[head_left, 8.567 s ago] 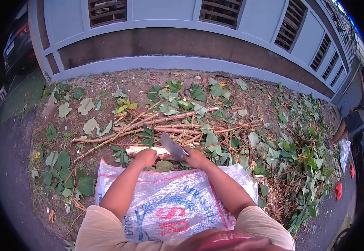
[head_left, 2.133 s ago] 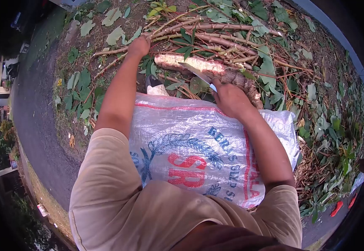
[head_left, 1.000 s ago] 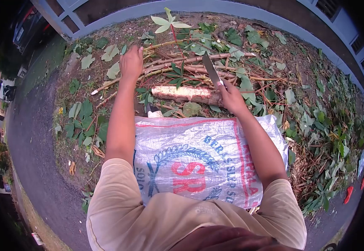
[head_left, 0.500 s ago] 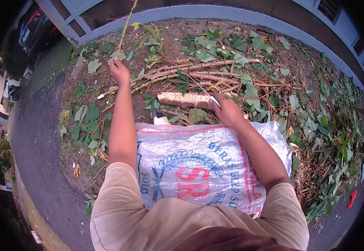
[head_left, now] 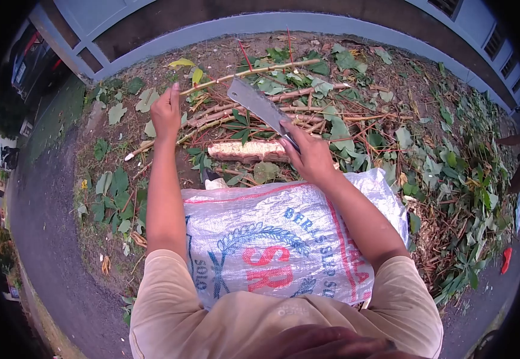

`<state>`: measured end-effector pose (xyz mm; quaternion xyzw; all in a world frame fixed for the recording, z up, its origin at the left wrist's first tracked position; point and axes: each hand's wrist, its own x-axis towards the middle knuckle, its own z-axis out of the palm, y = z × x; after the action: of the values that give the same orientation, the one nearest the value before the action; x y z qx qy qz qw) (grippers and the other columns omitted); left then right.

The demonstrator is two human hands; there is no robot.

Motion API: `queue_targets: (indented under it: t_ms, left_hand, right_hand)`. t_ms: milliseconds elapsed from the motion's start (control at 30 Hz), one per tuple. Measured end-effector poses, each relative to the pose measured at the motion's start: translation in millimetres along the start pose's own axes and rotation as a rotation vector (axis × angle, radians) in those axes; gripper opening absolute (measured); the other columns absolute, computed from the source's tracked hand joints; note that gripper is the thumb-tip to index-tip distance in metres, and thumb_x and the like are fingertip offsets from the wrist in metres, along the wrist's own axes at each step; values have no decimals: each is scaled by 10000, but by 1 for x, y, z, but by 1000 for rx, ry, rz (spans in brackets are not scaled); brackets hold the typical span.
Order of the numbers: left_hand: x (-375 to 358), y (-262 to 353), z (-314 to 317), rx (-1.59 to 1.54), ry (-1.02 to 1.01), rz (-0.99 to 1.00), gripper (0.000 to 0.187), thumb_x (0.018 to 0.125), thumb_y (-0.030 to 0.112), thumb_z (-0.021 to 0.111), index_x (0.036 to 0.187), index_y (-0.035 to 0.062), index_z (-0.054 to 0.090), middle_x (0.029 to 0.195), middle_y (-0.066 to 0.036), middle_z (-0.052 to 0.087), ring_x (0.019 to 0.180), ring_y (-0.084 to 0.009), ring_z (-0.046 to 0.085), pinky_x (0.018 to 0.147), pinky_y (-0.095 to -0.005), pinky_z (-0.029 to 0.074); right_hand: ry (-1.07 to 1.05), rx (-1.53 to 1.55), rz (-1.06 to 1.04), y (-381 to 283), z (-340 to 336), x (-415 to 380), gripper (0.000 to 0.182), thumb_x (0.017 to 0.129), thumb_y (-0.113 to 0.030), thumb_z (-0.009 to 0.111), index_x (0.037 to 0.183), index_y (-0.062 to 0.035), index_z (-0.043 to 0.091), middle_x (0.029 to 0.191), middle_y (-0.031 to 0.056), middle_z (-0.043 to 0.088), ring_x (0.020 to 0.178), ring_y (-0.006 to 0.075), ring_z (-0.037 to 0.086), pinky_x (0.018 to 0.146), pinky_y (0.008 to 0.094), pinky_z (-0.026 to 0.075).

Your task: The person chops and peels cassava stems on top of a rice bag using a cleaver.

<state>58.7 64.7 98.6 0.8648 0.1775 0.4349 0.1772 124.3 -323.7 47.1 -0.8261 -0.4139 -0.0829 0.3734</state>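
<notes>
At the far left of the frame a dark paved path (head_left: pixel 44 239) runs past a strip of bare earth scattered with green leaves (head_left: pixel 113 197). Just right of that, in the upper left, the left hand (head_left: pixel 166 112) is closed in a fist around the near end of a thin stem (head_left: pixel 254 70), which slants up and to the right across the top of the frame, with a few yellowing leaves near the hand. Below it, a heap of cut stalks (head_left: pixel 242 107) lies on the ground, and in front of the heap, at the upper middle, a thick chopped log (head_left: pixel 245 151) rests crosswise on the soil, its pale face turned up. In the lower middle a white woven sack (head_left: pixel 272 245) with blue and red print covers the person's lap. Right of the log, the right hand (head_left: pixel 309 157) is wrapped tight around the handle of a cleaver (head_left: pixel 260 106); its broad grey blade is raised and points up and to the left, toward the stem, near it though I cannot tell whether they touch. Farther right, more leaves and twigs (head_left: pixel 451 179) cover the ground, and a grey wall (head_left: pixel 260 24) curves along the top edge.
</notes>
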Motion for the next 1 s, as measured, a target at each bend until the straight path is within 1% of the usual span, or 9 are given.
queue_targets:
  t_ms: [33, 67, 167, 300, 433, 600, 800, 933, 1000]
  left_hand:
    - [-2, 8, 2, 75, 57, 131, 425, 1077, 338, 602, 835, -7, 656, 730, -178, 645, 645, -391, 548, 629, -454, 413]
    - [-5, 14, 6, 64, 48, 138, 425, 1077, 338, 602, 835, -7, 656, 730, -178, 645, 645, -391, 548, 629, -454, 413]
    - [-10, 34, 15, 119, 37, 433, 316, 1045, 253, 647, 803, 52, 662, 723, -115, 662, 647, -324, 594, 687, -410, 419]
    - [-15, 60, 26, 147, -5, 576, 331, 1035, 239, 666, 758, 71, 597, 686, -88, 625, 635, -283, 589, 685, -394, 397]
    - [-18, 78, 30, 114, -4, 603, 333, 1026, 232, 680, 752, 74, 577, 686, -75, 614, 635, -267, 573, 678, -401, 370]
    - [-31, 96, 36, 129, -39, 678, 328, 1022, 232, 680, 752, 85, 566, 706, -63, 609, 652, -252, 579, 690, -401, 365]
    - [-35, 106, 45, 90, -102, 735, 315, 1023, 229, 677, 761, 90, 571, 700, -56, 604, 638, -242, 571, 696, -398, 362]
    - [-18, 81, 28, 121, 25, 652, 296, 1035, 182, 656, 771, 64, 587, 714, -89, 623, 638, -283, 540, 699, -402, 341]
    - [-19, 73, 27, 156, 14, 620, 321, 1044, 230, 655, 766, 80, 593, 697, -83, 626, 630, -275, 565, 708, -406, 358]
  right_hand:
    - [10, -30, -45, -1, 0, -1, 439, 1078, -365, 559, 1471, -172, 529, 1175, 199, 719, 798, 431, 725, 705, 539, 583]
    - [16, -36, -32, -4, -1, -1, 439, 1078, -365, 559, 1471, -172, 529, 1175, 199, 719, 798, 431, 725, 705, 539, 583]
    - [-69, -68, 77, -4, -1, 2, 430, 1089, -382, 523, 1456, -158, 527, 1137, 201, 724, 821, 437, 720, 715, 560, 569]
    - [-39, -32, 223, 15, 0, 7, 431, 1093, -386, 514, 1435, -128, 560, 1051, 235, 715, 853, 439, 717, 749, 561, 565]
    - [-44, -100, 100, 0, -9, 6, 444, 1103, -362, 498, 1479, -133, 549, 1006, 245, 711, 843, 446, 711, 753, 562, 564]
    - [-3, 6, 263, 22, -11, 20, 446, 1104, -341, 498, 1490, -125, 549, 1047, 240, 706, 845, 443, 711, 755, 561, 568]
    - [43, -134, 121, 13, -10, 9, 436, 1089, -333, 533, 1486, -157, 573, 1120, 252, 707, 846, 460, 707, 775, 546, 575]
    - [148, -58, 287, 71, -13, 11, 411, 1076, -260, 565, 1462, -119, 594, 1142, 282, 706, 891, 467, 705, 777, 546, 553]
    - [144, -66, 251, 53, -18, 12, 434, 1086, -288, 543, 1486, -121, 557, 1141, 246, 704, 889, 450, 712, 764, 536, 572]
